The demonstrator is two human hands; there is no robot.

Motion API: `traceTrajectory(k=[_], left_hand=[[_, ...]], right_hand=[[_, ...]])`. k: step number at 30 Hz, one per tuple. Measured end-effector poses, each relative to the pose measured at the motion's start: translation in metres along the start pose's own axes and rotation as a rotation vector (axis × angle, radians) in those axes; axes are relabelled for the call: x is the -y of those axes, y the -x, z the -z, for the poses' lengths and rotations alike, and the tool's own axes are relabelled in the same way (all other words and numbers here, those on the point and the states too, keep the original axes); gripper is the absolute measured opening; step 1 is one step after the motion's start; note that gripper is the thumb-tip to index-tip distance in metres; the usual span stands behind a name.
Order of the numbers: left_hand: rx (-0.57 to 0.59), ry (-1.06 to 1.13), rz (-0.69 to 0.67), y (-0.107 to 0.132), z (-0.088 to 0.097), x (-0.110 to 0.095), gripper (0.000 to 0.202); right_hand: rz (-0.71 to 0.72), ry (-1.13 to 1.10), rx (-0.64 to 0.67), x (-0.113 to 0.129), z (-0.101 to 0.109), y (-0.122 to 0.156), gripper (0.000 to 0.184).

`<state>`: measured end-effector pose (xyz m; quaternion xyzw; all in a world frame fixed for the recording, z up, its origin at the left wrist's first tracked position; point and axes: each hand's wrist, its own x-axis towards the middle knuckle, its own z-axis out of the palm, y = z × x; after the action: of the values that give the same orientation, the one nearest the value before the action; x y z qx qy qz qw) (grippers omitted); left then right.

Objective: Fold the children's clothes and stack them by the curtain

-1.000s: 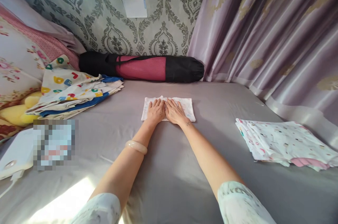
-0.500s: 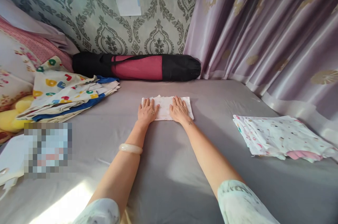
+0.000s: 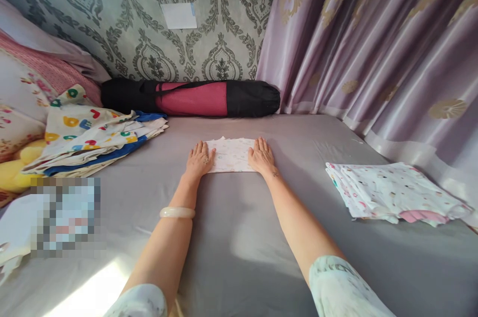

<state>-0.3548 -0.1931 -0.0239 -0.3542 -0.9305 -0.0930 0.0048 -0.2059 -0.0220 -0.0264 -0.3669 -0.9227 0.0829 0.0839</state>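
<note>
A folded white cloth [image 3: 232, 156] with a faint print lies flat on the grey bed sheet [image 3: 231, 227], in the middle of the head view. My left hand [image 3: 200, 158] rests palm down over its left edge, fingers stretched forward and the thumb on the fabric. Over the right edge lies my right hand [image 3: 262, 157], also flat, with its fingers pointing away from me. Neither hand grips the cloth. Both cover its side edges, while the middle shows between them. A pale bangle [image 3: 177, 212] sits on my left forearm.
On the right is a stack of folded printed clothes [image 3: 396, 190]. Left, more clothes [image 3: 93, 128] lie by a yellow plush thing [image 3: 22, 165]. A black and red rolled bag [image 3: 190, 98] lies along the wall, near the purple curtain [image 3: 317, 48]. A blurred pale object [image 3: 70, 217] is front left.
My hands have slid apart, the left one leftward and the right one rightward, out to the cloth's side edges. More of its middle shows. The view has shifted slightly.
</note>
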Motion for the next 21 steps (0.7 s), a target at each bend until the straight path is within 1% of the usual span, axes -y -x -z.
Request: traceTrajectory(k=[4,7,10,12,13,15,18,21], left_hand=[[0.029,0.004,0.005,0.0,0.001,0.001,0.068],[0.027,0.013,0.009,-0.001,0.003,-0.001,0.066],[-0.051,-0.008,-0.018,-0.001,0.008,-0.006,0.064],[-0.117,-0.033,-0.071,-0.001,0.011,-0.01,0.063],[-0.132,-0.044,-0.097,-0.001,0.011,-0.012,0.063],[-0.105,-0.058,-0.117,0.0,0.01,-0.014,0.062],[-0.001,-0.054,-0.089,0.0,0.006,-0.013,0.062],[0.052,-0.04,-0.075,0.0,0.003,-0.011,0.064]], right_hand=[[0.002,-0.004,0.015,-0.001,-0.002,-0.002,0.062],[0.008,-0.003,0.019,0.0,0.001,-0.002,0.06],[0.063,0.016,-0.019,0.002,0.008,-0.002,0.06],[0.116,0.021,-0.052,0.004,0.012,-0.001,0.06],[0.136,0.019,-0.056,0.005,0.013,-0.001,0.06],[0.146,0.014,-0.029,0.005,0.012,0.0,0.061],[0.127,0.013,0.029,0.003,0.006,0.0,0.061],[0.122,0.014,0.032,0.001,0.002,0.0,0.061]])
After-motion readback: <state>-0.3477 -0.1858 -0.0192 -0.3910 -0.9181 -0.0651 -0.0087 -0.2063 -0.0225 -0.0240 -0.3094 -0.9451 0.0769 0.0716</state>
